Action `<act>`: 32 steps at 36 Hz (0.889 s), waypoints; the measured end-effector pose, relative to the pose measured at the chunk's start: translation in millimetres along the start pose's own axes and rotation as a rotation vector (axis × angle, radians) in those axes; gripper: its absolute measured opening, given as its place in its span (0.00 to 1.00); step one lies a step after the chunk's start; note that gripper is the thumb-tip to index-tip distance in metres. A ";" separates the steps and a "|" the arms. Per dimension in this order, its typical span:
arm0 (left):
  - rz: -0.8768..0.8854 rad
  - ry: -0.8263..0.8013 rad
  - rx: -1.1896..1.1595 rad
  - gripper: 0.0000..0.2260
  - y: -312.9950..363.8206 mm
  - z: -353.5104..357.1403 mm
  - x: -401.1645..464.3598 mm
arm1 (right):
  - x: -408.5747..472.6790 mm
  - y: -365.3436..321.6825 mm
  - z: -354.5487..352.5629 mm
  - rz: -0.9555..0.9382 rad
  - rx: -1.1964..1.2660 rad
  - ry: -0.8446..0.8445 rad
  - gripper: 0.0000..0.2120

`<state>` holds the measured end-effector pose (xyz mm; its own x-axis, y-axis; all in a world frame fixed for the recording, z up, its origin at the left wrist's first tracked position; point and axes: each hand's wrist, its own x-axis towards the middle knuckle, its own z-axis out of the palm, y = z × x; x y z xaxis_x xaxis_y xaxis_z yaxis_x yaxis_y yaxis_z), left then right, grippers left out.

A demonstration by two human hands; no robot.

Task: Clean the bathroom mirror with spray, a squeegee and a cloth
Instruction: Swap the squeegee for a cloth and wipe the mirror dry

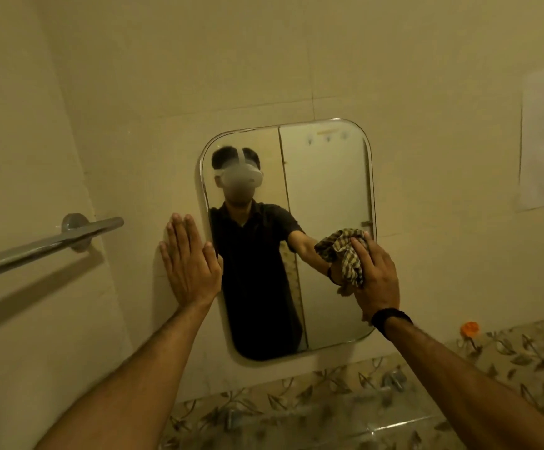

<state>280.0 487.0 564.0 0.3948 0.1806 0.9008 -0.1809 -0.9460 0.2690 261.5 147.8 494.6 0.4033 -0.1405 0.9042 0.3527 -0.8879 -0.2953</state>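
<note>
Cloth [342, 254] pressed on mirror [325, 196] by right hand [376, 277].

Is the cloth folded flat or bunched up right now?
Bunched up: the checked cloth sits crumpled in loose folds under the right hand, pressed against the mirror.

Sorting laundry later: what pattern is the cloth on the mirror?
Head view: the crumpled checked cloth, dark and pale beige squares, held by the right hand.
</note>
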 end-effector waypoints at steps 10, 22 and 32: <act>-0.002 -0.055 -0.022 0.31 -10.6 7.4 -43.5 | -50.7 -6.6 -7.4 0.140 0.006 -0.219 0.28; -0.179 -0.210 -0.098 0.31 16.0 13.9 -142.8 | -124.0 37.6 -70.0 0.564 0.240 -0.448 0.04; -0.170 -0.475 -0.301 0.27 164.0 17.7 -311.9 | -210.7 97.2 -159.6 0.842 0.216 -0.419 0.09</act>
<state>143.1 270.8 321.1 0.7888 0.1169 0.6034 -0.3000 -0.7837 0.5439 76.0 21.2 324.7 0.8489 -0.4896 0.1991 -0.0589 -0.4619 -0.8850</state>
